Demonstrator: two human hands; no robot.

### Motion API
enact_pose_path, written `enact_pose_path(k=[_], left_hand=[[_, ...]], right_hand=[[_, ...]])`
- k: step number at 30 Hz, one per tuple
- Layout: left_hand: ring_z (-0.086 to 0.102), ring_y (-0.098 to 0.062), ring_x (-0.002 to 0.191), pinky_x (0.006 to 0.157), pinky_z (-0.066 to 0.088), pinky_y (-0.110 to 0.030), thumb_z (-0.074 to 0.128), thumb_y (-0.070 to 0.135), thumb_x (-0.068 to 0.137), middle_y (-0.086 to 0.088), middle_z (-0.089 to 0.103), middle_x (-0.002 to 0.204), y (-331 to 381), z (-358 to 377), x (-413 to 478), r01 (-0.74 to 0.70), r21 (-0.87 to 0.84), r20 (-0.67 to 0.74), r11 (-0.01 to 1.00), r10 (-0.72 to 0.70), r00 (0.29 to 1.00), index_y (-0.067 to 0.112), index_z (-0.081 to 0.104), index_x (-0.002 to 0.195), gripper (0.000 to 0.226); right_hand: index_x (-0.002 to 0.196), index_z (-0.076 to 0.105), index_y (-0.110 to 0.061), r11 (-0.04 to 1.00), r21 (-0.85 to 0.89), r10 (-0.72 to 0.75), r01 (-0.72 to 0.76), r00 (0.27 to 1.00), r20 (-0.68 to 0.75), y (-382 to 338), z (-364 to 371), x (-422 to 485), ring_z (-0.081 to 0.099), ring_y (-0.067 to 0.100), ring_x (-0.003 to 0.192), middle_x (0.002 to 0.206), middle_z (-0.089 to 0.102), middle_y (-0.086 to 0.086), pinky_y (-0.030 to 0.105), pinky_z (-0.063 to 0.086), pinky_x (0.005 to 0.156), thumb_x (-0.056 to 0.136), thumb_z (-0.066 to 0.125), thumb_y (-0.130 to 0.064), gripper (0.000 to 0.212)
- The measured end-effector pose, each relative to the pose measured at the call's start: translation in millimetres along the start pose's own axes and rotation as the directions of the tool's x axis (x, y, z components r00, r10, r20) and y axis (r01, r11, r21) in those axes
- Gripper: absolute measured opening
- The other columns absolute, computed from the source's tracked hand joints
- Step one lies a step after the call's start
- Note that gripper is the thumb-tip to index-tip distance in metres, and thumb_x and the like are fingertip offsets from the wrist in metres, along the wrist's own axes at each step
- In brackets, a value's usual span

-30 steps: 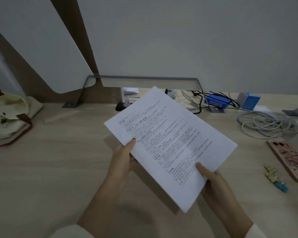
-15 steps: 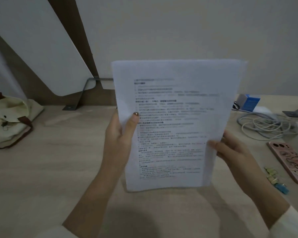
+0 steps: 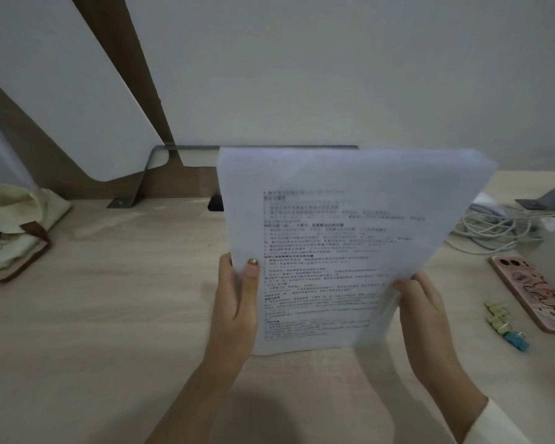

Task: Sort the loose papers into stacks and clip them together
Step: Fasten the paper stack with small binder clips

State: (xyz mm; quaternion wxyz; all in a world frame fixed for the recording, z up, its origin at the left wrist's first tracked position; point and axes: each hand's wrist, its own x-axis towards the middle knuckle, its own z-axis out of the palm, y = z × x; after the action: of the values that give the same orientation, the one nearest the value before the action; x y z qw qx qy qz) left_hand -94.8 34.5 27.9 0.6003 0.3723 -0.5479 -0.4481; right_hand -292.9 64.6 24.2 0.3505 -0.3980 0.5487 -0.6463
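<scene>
A stack of white printed papers (image 3: 343,238) stands upright with its lower edge near or on the wooden desk (image 3: 109,315). My left hand (image 3: 237,299) grips its left edge, thumb on the front sheet. My right hand (image 3: 420,312) holds the right edge lower down. The sheets look blurred. Small binder clips (image 3: 503,322), yellow-green and blue, lie on the desk to the right of my right hand.
A pink-cased phone (image 3: 535,293) lies at the right edge beside the clips. Coiled white cables (image 3: 500,232) sit behind it. A cream tote bag (image 3: 10,229) rests at the far left. A grey metal bracket (image 3: 148,174) stands at the back by the wall.
The papers went from lying tilted in my hands to standing upright, then dropped lower toward the desk. Both hands kept their grip on the sides.
</scene>
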Motion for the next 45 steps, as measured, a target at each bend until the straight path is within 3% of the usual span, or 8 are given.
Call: enact_pose_path(k=[6, 14, 20, 26, 30, 34, 40, 45], left_hand=[[0.067, -0.014, 0.097, 0.085, 0.054, -0.042, 0.044, 0.038, 0.089, 0.008, 0.071, 0.100, -11.5, -4.9, -4.8, 0.070, 0.053, -0.030, 0.996, -0.069, 0.997, 0.030, 0.055, 0.094, 0.014], [0.068, -0.031, 0.089, 0.082, 0.052, -0.047, 0.057, 0.031, 0.089, -0.013, 0.070, 0.100, -18.9, -10.0, 18.8, 0.414, 0.051, 0.078, 0.909, -0.417, 0.905, 0.011, 0.056, 0.085, 0.020], [0.067, -0.028, 0.105, 0.096, 0.048, -0.053, 0.050, 0.027, 0.095, -0.006, 0.071, 0.113, -59.7, 12.3, 27.3, 0.582, 0.025, 0.151, 0.813, -0.578, 0.802, 0.017, 0.061, 0.119, 0.029], [0.069, -0.024, 0.094, 0.089, 0.053, -0.049, 0.048, 0.018, 0.095, -0.006, 0.072, 0.106, -90.8, 36.3, 24.8, 0.565, 0.213, 0.017, 0.797, -0.581, 0.814, 0.014, 0.065, 0.110, 0.023], [0.065, -0.024, 0.096, 0.087, 0.052, -0.044, 0.048, 0.019, 0.094, -0.005, 0.067, 0.107, -98.5, 41.7, 30.3, 0.549, 0.327, -0.058, 0.769, -0.564, 0.824, 0.011, 0.059, 0.111, 0.022], [0.062, -0.020, 0.089, 0.072, 0.049, -0.033, 0.046, 0.020, 0.095, -0.002, 0.063, 0.099, -101.0, 40.9, 33.6, 0.530, 0.367, -0.057, 0.764, -0.551, 0.833, 0.012, 0.055, 0.108, 0.018], [0.059, -0.012, 0.081, 0.063, 0.046, -0.025, 0.046, 0.020, 0.096, 0.006, 0.059, 0.090, -99.9, 25.0, 38.6, 0.515, 0.396, -0.095, 0.760, -0.525, 0.846, 0.016, 0.052, 0.103, 0.010], [0.062, -0.020, 0.090, 0.074, 0.050, -0.035, 0.046, 0.018, 0.096, -0.001, 0.062, 0.100, -93.7, -1.1, 41.9, 0.547, 0.393, -0.138, 0.740, -0.540, 0.830, 0.014, 0.053, 0.105, 0.012]], right_hand=[[0.109, 0.063, -0.022, 0.997, -0.049, 0.067, -0.064, 0.997, 0.050, 3.6, -6.1, -1.7, 0.059, -0.003, 0.098, 0.105, 0.067, -0.018, 0.024, 0.044, 0.085, 0.094, 0.036, -0.004, 0.036], [0.103, 0.063, -0.013, 0.912, -0.085, 0.410, -0.401, 0.891, 0.196, -3.1, -44.3, 1.6, 0.072, 0.022, 0.074, 0.089, 0.076, 0.005, 0.032, 0.055, 0.061, 0.092, 0.045, -0.004, 0.023], [0.108, 0.062, -0.010, 0.801, -0.044, 0.594, -0.597, 0.783, 0.185, 24.8, -71.8, -9.2, 0.071, 0.035, 0.085, 0.099, 0.073, 0.015, 0.040, 0.056, 0.067, 0.092, 0.045, -0.005, 0.023], [0.104, 0.062, -0.016, 0.867, -0.396, 0.293, -0.301, 0.953, -0.083, 39.1, -92.5, -14.9, 0.065, 0.002, 0.079, 0.096, 0.069, -0.001, 0.017, 0.053, 0.073, 0.092, 0.051, -0.013, 0.017], [0.118, 0.058, -0.011, 0.645, -0.761, -0.179, -0.071, 0.954, -0.240, 50.4, -136.3, 7.0, 0.045, 0.025, 0.118, 0.125, 0.054, 0.011, 0.039, 0.035, 0.102, 0.088, 0.053, -0.020, 0.031], [0.133, 0.049, -0.015, 0.454, -0.878, -0.134, -0.151, 0.963, -0.234, 63.5, -166.4, 33.6, 0.025, 0.033, 0.135, 0.147, 0.033, 0.015, 0.044, 0.022, 0.110, 0.088, 0.059, -0.018, 0.046], [0.123, 0.056, 0.000, 0.468, -0.882, -0.071, -0.052, 0.993, -0.096, 83.2, -155.6, 58.4, 0.049, 0.039, 0.119, 0.127, 0.054, 0.023, 0.047, 0.039, 0.103, 0.088, 0.056, -0.006, 0.036], [0.130, 0.051, -0.002, 0.450, -0.890, -0.038, 0.074, 0.997, 0.063, 90.0, -105.1, 63.8, 0.040, 0.028, 0.130, 0.137, 0.049, 0.015, 0.026, 0.024, 0.106, 0.093, 0.050, -0.012, 0.038]])
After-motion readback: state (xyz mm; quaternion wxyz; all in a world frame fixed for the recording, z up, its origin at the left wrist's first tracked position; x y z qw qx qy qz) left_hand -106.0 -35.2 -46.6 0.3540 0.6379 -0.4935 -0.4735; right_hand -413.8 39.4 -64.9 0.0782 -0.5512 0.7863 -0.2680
